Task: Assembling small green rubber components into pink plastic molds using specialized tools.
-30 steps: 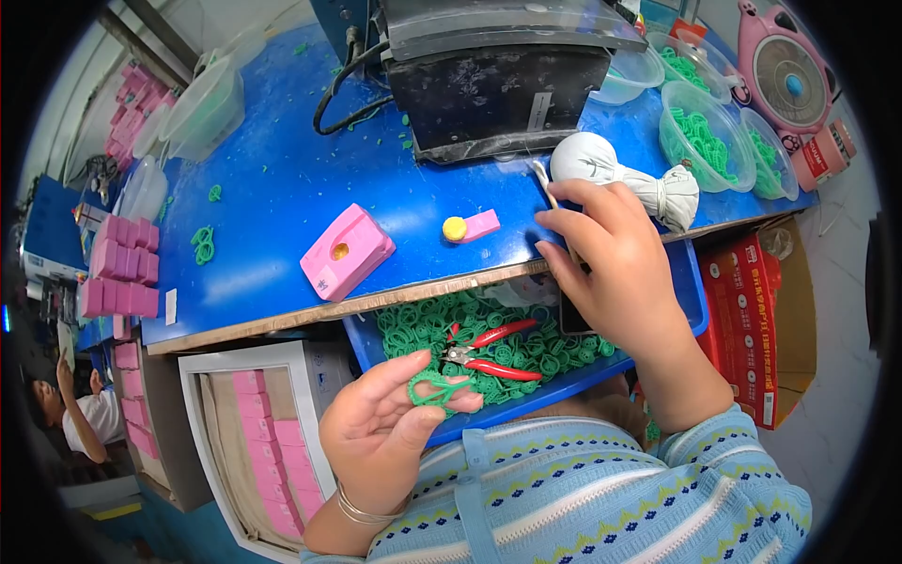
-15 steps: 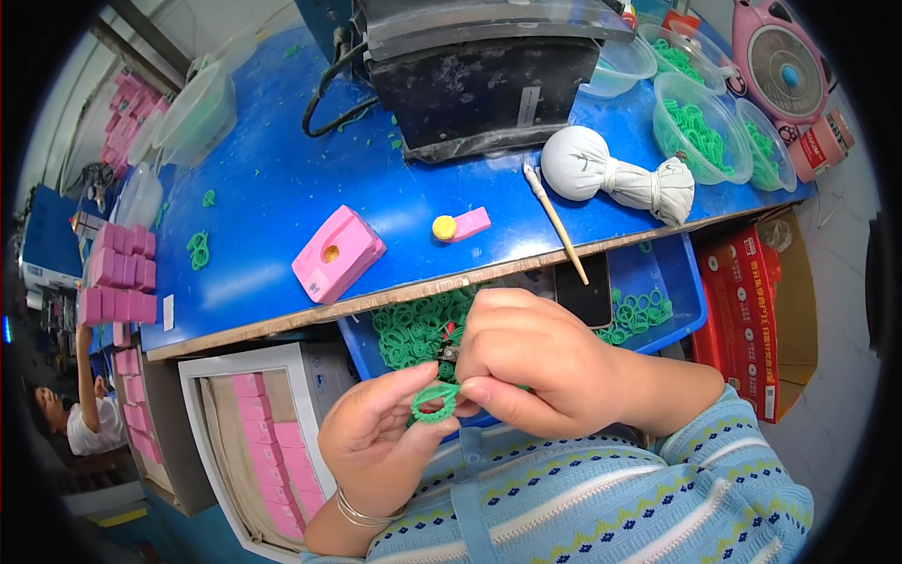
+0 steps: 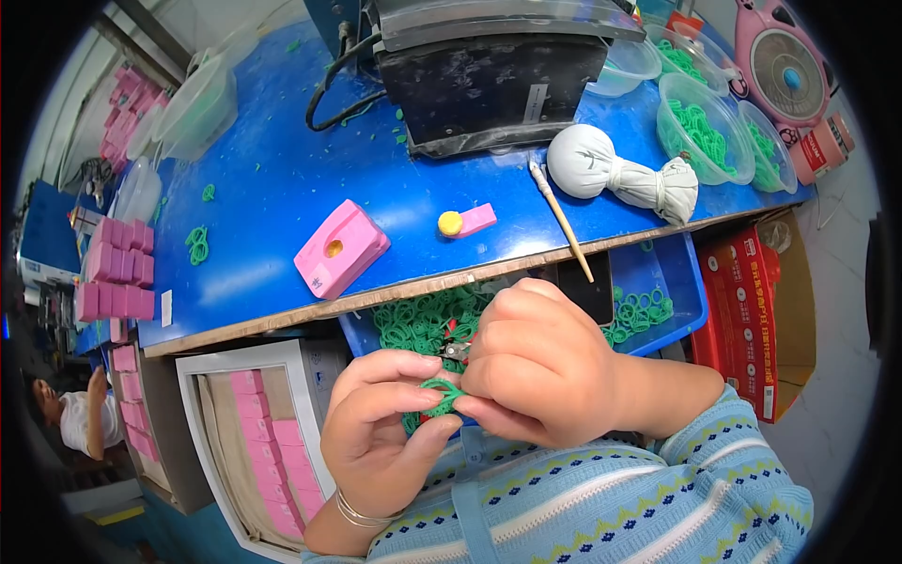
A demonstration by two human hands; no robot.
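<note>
My left hand [image 3: 381, 423], with a bracelet on its wrist, pinches a small green ring [image 3: 440, 399] between thumb and fingers. Closed and knuckles up, my right hand [image 3: 540, 367] meets it at the ring's right side, thumb and forefinger pressed on the green piece. Behind my fingertips shows the metal head of a small pair of pliers [image 3: 456, 351] with red parts; my hands hide much of it. Below the hands, many green rings [image 3: 413, 320] fill a blue tray [image 3: 691, 282] under the table edge.
On the blue table [image 3: 244, 244] are a pink block [image 3: 343, 249], a yellow-tipped pink piece [image 3: 467, 222], a brush [image 3: 564, 224], a tied white cloth pouch [image 3: 620, 174] and a black machine [image 3: 489, 89]. Tubs of green pieces [image 3: 705, 132] stand right. Another person [image 3: 85, 414] is far left.
The green ring has turned in my fingers and now shows more edge-on, with my left fingers closer over it. The view has shifted slightly; the far person's arm has lowered.
</note>
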